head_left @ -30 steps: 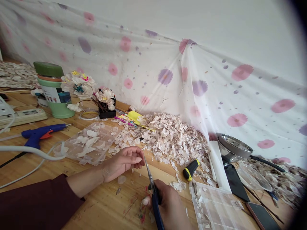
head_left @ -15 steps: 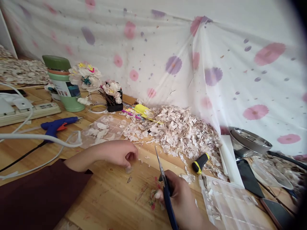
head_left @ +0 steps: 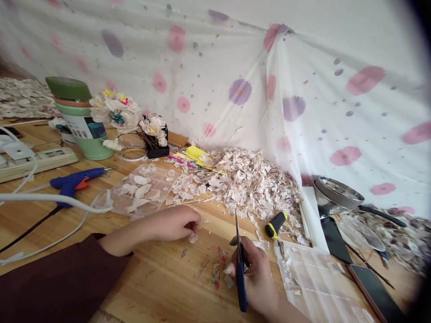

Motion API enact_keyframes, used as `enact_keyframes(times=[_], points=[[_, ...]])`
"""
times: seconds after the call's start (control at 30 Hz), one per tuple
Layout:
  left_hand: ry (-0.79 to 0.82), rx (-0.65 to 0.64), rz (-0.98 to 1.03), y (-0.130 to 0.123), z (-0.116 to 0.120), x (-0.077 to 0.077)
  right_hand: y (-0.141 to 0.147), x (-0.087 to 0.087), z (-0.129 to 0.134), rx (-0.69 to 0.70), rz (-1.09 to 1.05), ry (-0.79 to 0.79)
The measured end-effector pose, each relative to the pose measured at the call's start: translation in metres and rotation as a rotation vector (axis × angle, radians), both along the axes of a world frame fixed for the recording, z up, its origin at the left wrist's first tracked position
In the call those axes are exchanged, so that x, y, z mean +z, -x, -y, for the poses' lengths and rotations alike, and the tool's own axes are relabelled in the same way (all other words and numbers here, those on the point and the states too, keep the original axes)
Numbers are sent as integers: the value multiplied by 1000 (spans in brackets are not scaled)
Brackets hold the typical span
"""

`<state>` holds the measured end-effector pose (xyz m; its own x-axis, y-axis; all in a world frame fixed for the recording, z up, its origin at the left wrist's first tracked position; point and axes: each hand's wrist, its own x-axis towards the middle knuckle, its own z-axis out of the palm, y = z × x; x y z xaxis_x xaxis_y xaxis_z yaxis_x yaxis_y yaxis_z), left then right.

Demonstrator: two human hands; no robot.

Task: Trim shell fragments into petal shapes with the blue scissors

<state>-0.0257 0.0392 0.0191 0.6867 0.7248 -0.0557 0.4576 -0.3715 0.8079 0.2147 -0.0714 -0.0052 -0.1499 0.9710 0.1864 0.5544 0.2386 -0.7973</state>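
Over the wooden table [head_left: 161,269], my left hand [head_left: 180,223] is closed, fingers curled down, with a small pale petal-like flake [head_left: 193,238] at its fingertips. To its right, my right hand [head_left: 257,273] grips dark-blue-handled scissors [head_left: 240,273]. Their thin blades point away from me and look nearly closed. Another pale scrap [head_left: 229,281] shows below the right thumb; whether it is held I cannot tell. Red and dark stains mark the wood between the hands. Beyond them lies a large heap of pale, papery flakes [head_left: 249,184].
On the left are a blue glue gun [head_left: 72,181], a white cable, a power strip [head_left: 40,162] and a green cup [head_left: 82,130]. A flake-strewn clear tray [head_left: 158,177] lies behind my left hand. Rightward are a black-yellow tool [head_left: 276,225], a compartment box [head_left: 313,278], a pan [head_left: 336,195] and a phone [head_left: 373,291].
My left hand has moved slightly right, keeping the small flake at its fingertips. The scissors in my right hand now stand straighter in view. The whole view has shifted a little.
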Motion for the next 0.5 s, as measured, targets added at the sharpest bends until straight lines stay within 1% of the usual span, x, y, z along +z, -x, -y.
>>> enact_keyframes(times=[0.1,0.2,0.3,0.37,0.5], points=[[42,106,138,-17,10,-1,11,2,2,-122,-150,57],[150,190,331,-31,26,-4,31,7,2,-261,-352,129],[236,224,436,-37,37,-9,48,11,-1,-291,-473,177],[277,233,468,-38,41,-12,55,13,-3,-299,-461,190],[333,252,515,-37,40,-15,58,13,-7,-343,-320,144]])
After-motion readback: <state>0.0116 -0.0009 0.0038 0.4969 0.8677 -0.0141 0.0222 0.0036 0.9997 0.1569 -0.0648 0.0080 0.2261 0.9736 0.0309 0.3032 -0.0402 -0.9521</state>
